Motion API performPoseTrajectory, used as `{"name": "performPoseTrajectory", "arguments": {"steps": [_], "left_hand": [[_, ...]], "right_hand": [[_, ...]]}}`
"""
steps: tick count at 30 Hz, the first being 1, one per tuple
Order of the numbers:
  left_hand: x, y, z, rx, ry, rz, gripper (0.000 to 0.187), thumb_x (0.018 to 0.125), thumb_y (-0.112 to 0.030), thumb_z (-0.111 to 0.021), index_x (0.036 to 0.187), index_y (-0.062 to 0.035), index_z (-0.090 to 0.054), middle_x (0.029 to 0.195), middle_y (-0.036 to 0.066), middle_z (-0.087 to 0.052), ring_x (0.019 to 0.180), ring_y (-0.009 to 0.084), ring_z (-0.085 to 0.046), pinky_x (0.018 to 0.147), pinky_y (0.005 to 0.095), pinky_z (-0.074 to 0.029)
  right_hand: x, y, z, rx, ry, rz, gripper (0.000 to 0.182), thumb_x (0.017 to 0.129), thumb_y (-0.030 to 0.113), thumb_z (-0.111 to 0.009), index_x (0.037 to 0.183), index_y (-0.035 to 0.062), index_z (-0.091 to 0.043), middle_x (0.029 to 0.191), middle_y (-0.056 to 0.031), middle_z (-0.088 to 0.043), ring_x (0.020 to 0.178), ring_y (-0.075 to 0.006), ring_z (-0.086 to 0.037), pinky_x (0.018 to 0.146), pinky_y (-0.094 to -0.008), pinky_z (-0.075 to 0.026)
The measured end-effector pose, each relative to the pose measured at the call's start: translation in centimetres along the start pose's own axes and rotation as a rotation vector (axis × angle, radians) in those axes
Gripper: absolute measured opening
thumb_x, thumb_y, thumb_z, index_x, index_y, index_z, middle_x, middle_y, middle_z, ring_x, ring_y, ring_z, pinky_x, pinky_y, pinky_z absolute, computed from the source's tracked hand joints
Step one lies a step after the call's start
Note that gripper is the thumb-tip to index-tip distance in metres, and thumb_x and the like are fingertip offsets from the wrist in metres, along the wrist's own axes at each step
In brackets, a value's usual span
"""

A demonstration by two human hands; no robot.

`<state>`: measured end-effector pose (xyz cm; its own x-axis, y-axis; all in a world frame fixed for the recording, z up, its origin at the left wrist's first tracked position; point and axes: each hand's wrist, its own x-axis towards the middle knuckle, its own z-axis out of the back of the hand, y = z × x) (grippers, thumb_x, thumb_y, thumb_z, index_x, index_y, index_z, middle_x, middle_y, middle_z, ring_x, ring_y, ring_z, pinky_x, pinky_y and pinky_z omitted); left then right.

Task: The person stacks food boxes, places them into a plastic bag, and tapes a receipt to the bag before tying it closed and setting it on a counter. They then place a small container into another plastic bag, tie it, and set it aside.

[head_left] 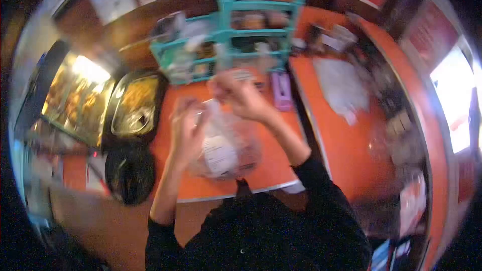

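On the orange counter (278,160) in front of me stands a clear plastic bag (246,143) with a white printed paper (219,154) showing through it. My left hand (188,124) is at the bag's upper left side, fingers raised and apart, blurred by motion. Above the bag's top and to its right is my right hand (238,95); its fingers are curled toward the left and smeared, so what they hold, if anything, cannot be made out. The bag's gathered top (213,105) rises between the two hands.
Teal shelf baskets (256,32) with packets stand at the back. A purple item (282,91) lies right of the bag. At left are a lit food case (78,98), a food tray (135,105) and a black round object (129,173). White plastic bags (344,85) lie on the right counter.
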<state>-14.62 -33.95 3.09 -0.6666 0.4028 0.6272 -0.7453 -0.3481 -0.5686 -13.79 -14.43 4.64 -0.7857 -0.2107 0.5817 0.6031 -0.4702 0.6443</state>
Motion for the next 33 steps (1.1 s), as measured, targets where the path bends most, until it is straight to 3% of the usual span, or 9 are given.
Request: {"name": "performPoseTrajectory", "arguments": {"steps": [5, 9, 15, 19, 20, 24, 26, 29, 33], "left_hand": [[-2.3, -4.8, -0.3, 0.110, -0.318, -0.061, 0.025, 0.088, -0.018, -0.062, 0.102, 0.0006, -0.053, 0.095, 0.016, -0.051, 0.092, 0.0314, -0.049, 0.085, 0.0411, -0.040], [-5.4, -4.3, -0.8, 0.023, -0.020, 0.111, 0.016, 0.088, -0.013, -0.060, 0.093, 0.0017, -0.057, 0.090, 0.013, -0.052, 0.082, 0.0259, -0.050, 0.075, 0.0392, -0.042], [-3.6, -3.8, -1.6, 0.303, -0.122, -0.242, 0.016, 0.086, -0.013, -0.060, 0.089, 0.0024, -0.059, 0.090, 0.013, -0.053, 0.085, 0.0301, -0.055, 0.072, 0.0415, -0.044], [-3.8, -4.5, -2.4, 0.339, 0.079, 0.131, 0.030, 0.091, -0.026, -0.056, 0.094, 0.0032, -0.059, 0.091, 0.016, -0.056, 0.087, 0.0335, -0.054, 0.075, 0.0440, -0.043], [-3.9, -4.8, -2.3, 0.326, 0.204, 0.310, 0.035, 0.093, -0.031, -0.053, 0.095, 0.0036, -0.059, 0.092, 0.017, -0.057, 0.087, 0.0344, -0.055, 0.075, 0.0449, -0.042], [-3.7, -3.3, -5.0, 0.345, 0.229, 0.420, 0.044, 0.094, -0.038, -0.050, 0.103, 0.0043, -0.058, 0.096, 0.016, -0.061, 0.089, 0.0330, -0.056, 0.076, 0.0450, -0.042], [-3.2, -4.9, -6.5, -0.198, -0.033, 0.646, 0.042, 0.092, -0.037, -0.053, 0.110, 0.0010, -0.058, 0.101, 0.012, -0.062, 0.092, 0.0275, -0.058, 0.079, 0.0427, -0.043], [-2.2, -1.2, -7.8, -1.052, -0.245, 0.734, 0.038, 0.090, -0.034, -0.054, 0.114, -0.0042, -0.058, 0.104, 0.009, -0.062, 0.094, 0.0217, -0.058, 0.084, 0.0406, -0.044], [-1.3, 0.4, -7.3, -1.309, -0.110, 0.724, 0.022, 0.091, -0.026, -0.054, 0.106, -0.0100, -0.061, 0.096, 0.003, -0.061, 0.088, 0.0158, -0.056, 0.080, 0.0364, -0.049]], "right_hand": [[-8.6, 7.0, 4.3, 0.292, -0.566, -0.154, 0.026, 0.089, 0.005, -0.055, 0.115, 0.0032, -0.050, 0.104, -0.0100, -0.059, 0.098, -0.0196, -0.057, 0.082, -0.0338, -0.046], [-21.3, 17.9, 11.7, -0.853, -0.741, -0.269, 0.008, 0.081, -0.003, -0.055, 0.086, 0.0007, -0.058, 0.096, -0.0140, -0.059, 0.093, -0.0295, -0.059, 0.080, -0.0371, -0.048], [-45.6, 28.9, 28.9, -1.770, -0.840, -1.342, 0.028, 0.076, 0.006, -0.048, 0.100, 0.0038, -0.061, 0.103, -0.0223, -0.062, 0.098, -0.0393, -0.060, 0.088, -0.0472, -0.045], [-51.2, 26.9, 33.6, -1.359, -0.575, -1.552, 0.049, 0.088, 0.039, -0.048, 0.108, -0.0034, -0.059, 0.114, -0.0279, -0.058, 0.111, -0.0416, -0.054, 0.096, -0.0463, -0.041], [-49.4, 25.6, 33.2, -1.287, -0.873, -1.607, 0.065, 0.085, 0.053, -0.050, 0.104, -0.0087, -0.059, 0.112, -0.0324, -0.056, 0.109, -0.0429, -0.055, 0.092, -0.0476, -0.043], [-54.5, 22.7, 34.0, -1.557, -0.614, -1.617, 0.061, 0.081, 0.048, -0.059, 0.095, -0.0108, -0.061, 0.101, -0.0290, -0.063, 0.090, -0.0389, -0.065, 0.081, -0.0446, -0.050], [-54.8, 24.0, 34.5, -0.797, -1.328, -1.332, 0.045, 0.080, 0.037, -0.064, 0.090, -0.0074, -0.063, 0.088, -0.0177, -0.067, 0.068, -0.0287, -0.065, 0.067, -0.0385, -0.054], [-54.1, 26.0, 34.3, 0.184, -1.489, -0.947, 0.027, 0.080, 0.025, -0.064, 0.087, -0.0015, -0.065, 0.079, -0.0082, -0.064, 0.064, -0.0190, -0.060, 0.064, -0.0310, -0.052], [-55.0, 25.3, 35.2, 0.113, -1.593, -0.853, 0.025, 0.088, 0.018, -0.055, 0.105, 0.0000, -0.058, 0.090, -0.0085, -0.062, 0.078, -0.0193, -0.061, 0.073, -0.0289, -0.052]]}}
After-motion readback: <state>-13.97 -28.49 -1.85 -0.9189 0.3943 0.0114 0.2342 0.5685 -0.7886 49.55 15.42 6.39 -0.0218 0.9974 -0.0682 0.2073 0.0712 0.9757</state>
